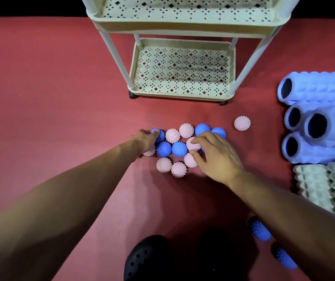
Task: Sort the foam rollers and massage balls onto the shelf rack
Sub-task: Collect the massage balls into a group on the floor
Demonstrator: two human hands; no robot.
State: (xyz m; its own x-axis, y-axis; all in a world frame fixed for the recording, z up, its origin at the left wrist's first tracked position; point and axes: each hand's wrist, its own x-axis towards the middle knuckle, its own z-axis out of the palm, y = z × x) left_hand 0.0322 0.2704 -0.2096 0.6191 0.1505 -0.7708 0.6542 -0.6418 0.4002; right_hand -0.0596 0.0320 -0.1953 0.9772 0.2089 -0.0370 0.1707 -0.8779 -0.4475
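Both hands reaching into ball cluster [179,149] on red mat [61,88]: left hand [145,139] curling around blue ball [158,134], right hand [216,157] pinching pink ball [194,144]. Next needing lift toward empty rack [182,94].

Both bare arms reach forward, palms down.
Left hand [146,141] cupped; right hand [215,157] with fingers curled downward.

Both forearms are bare from the bottom edge of the frame to the wrists — no sleeves, watch or bands in view. The left hand [146,139] and right hand [217,157] wear no gloves or rings. At the bottom, a black perforated clog-style shoe [144,258] — partly in shadow
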